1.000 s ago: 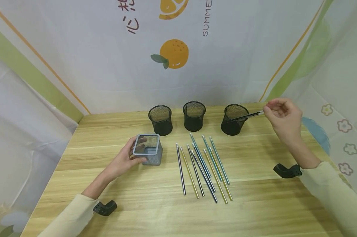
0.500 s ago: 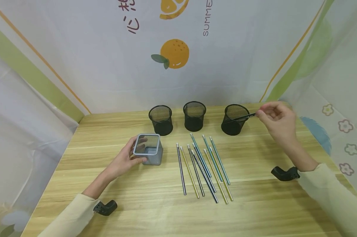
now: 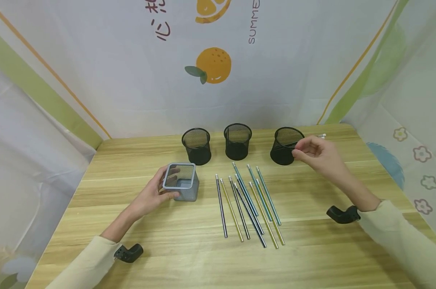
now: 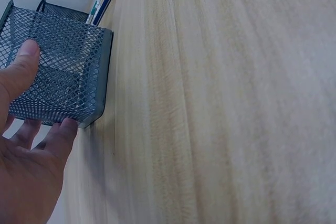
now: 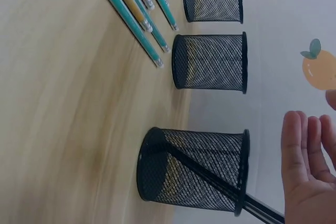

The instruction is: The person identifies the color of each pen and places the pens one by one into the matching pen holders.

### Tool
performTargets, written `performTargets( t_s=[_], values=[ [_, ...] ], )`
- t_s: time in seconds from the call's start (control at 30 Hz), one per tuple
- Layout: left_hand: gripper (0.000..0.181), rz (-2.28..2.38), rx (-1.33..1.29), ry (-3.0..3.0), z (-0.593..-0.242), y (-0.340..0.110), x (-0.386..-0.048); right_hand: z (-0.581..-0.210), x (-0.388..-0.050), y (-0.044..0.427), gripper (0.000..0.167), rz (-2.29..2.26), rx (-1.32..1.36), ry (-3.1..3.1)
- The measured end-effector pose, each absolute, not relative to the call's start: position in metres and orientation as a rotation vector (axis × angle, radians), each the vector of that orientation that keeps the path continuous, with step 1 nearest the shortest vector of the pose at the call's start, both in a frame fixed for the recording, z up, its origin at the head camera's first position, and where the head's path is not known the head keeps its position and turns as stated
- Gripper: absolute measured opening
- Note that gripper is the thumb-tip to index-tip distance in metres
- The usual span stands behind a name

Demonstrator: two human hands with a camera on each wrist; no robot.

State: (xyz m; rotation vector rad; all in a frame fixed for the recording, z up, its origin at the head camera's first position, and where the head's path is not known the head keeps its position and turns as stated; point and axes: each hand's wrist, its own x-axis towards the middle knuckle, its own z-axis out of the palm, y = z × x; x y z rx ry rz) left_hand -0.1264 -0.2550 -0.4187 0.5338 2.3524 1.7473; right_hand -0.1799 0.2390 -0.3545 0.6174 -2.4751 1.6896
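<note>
My left hand [image 3: 150,196] holds a grey square mesh pen holder [image 3: 186,194] on the table, thumb on the near side and fingers behind it. In the left wrist view the thumb and fingers lie against its mesh [image 4: 58,77]. At the right, my right hand [image 3: 320,156] is beside the rightmost black round mesh pen cup [image 3: 281,155], fingers loosely bent with nothing between them. Dark pencils [image 5: 210,179] lean in that cup, their white eraser ends [image 3: 323,135] sticking out past its rim behind the hand.
Two more black mesh cups, a left one [image 3: 199,155] and a middle one [image 3: 236,151], stand along the table's back edge. Several blue, gold and dark pencils [image 3: 234,210] lie in the middle of the wooden table [image 3: 167,249]. A printed curtain [image 3: 131,88] hangs behind.
My right hand has let go of the dark pencils and moved left and slightly down, in front of the right cup. The pencils stay leaning in it. The left hand has not moved.
</note>
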Motion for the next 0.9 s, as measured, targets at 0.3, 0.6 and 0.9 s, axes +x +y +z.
performTargets(
  t_s=[0.3,0.6,0.9],
  values=[
    [0.081,1.731,0.526,2.366,-0.417,-0.255,-0.126,-0.368,-0.185,0.232,0.016,1.574,0.679,-2.680],
    [0.081,1.727,0.526,2.374,-0.417,-0.254,-0.126,-0.384,-0.193,0.223,0.018,1.492,0.625,-2.838],
    [0.080,1.737,0.523,2.365,-0.417,-0.254,-0.125,-0.402,-0.196,0.213,0.026,1.502,0.652,-2.908]
  ],
)
